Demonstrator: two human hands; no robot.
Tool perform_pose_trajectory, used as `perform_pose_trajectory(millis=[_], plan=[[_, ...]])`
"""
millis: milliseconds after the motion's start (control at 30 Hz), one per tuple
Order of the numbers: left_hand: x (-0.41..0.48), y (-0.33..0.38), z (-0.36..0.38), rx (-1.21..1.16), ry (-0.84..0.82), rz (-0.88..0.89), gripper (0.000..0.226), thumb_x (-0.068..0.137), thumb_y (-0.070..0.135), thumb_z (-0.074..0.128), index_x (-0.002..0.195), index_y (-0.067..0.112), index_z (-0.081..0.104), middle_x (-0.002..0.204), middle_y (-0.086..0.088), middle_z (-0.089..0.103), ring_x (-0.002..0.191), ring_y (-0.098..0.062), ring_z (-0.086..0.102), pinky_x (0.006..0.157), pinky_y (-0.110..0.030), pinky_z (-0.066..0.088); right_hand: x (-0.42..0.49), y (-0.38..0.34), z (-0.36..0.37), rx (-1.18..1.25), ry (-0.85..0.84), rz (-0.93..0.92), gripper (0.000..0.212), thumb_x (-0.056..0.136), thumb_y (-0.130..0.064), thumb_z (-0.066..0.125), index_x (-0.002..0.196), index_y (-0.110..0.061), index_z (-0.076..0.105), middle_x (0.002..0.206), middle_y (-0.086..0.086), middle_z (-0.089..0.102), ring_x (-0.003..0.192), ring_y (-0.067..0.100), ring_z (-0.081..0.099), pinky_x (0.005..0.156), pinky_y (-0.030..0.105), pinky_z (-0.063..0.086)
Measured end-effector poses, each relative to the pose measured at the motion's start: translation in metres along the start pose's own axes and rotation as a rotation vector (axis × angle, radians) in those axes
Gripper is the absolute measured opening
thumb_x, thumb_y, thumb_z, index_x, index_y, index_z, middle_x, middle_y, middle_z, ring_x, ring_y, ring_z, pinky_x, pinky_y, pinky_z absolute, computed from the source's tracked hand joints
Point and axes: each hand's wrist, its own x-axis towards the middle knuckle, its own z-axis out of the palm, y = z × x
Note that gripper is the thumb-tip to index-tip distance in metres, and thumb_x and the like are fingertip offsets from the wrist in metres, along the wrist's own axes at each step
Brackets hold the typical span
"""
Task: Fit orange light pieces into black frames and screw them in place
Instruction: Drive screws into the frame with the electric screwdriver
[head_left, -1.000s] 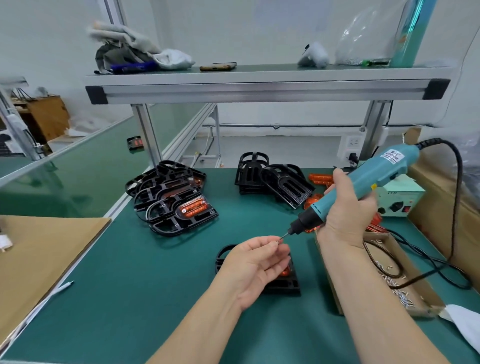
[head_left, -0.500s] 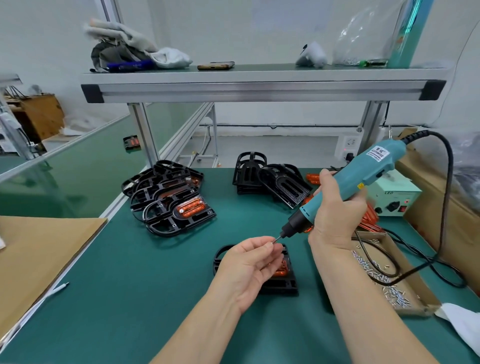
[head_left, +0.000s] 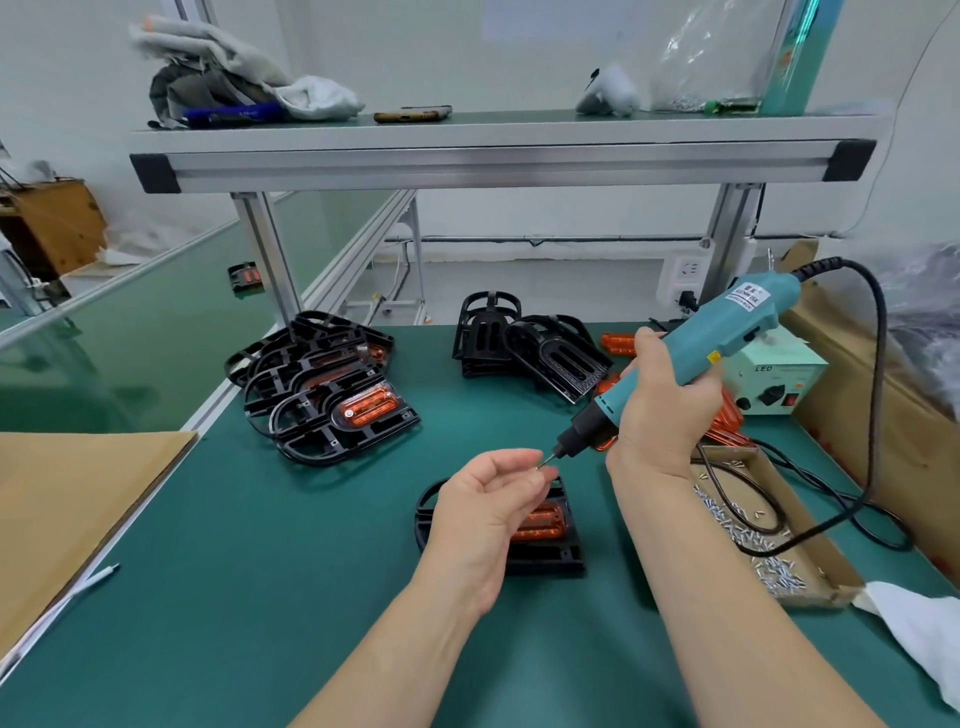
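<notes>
Frame (head_left: 545, 564) black, orange light piece (head_left: 540, 525) seated inside.

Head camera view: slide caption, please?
Left hand holds a small screw to the right hand's teal electric screwdriver, above a black plastic frame.

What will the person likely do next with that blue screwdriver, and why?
Probably lower the screwdriver onto the black frame below. The left hand pinches what looks like a small screw against its tip, the right hand grips the tool, and the orange piece already sits in the frame.
</notes>
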Motion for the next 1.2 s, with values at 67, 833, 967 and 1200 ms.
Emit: perform_pose_trajectory(millis=[67,833,967,1200], plan=[[0.001,0.000,-0.005,0.067,-0.044,-0.020,0.028,0.083,-0.010,0.068,0.105,0.007,0.072,0.101,-0.018,0.074,0.106,-0.025,0.070,0.093,-0.032,0.054,0.001,0.001,0.000,-0.004,-0.013,-0.011,0.025,0.074,-0.029,0.074,0.088,-0.018,0.058,0.077,-0.001,0.061,0.065,0.015,0.059,0.065,0.032,0.053],[0.008,-0.007,-0.099,1.544,-0.116,0.257,0.118,0.052,0.101,0.045,0.153,0.045,0.019,0.163,0.015,0.008,0.151,-0.013,0.003,0.124,-0.044,0.007,-0.006,0.024,-0.018,-0.474,-0.238,-0.456,0.023,0.082,-0.032,0.074,0.088,-0.020,0.055,0.065,-0.015,0.053,0.059,-0.002,0.053,0.059,0.013,0.044],[0.007,-0.009,-0.102,1.443,-0.095,0.227,0.122,0.052,0.095,0.057,0.154,0.042,0.016,0.160,0.023,0.006,0.150,-0.009,0.012,0.121,-0.040,0.023,-0.010,0.027,-0.019,-0.493,-0.255,-0.460,0.022,0.082,-0.031,0.074,0.087,-0.022,0.055,0.063,-0.015,0.053,0.059,-0.003,0.054,0.059,0.007,0.039],[0.009,-0.009,-0.103,1.437,-0.114,0.254,0.123,0.055,0.092,0.060,0.156,0.034,0.021,0.158,0.023,0.011,0.146,-0.001,0.018,0.119,-0.030,0.026,-0.014,0.036,-0.023,-0.513,-0.287,-0.448,0.025,0.083,-0.033,0.073,0.088,-0.013,0.058,0.067,-0.013,0.056,0.063,0.002,0.055,0.061,0.007,0.040]])
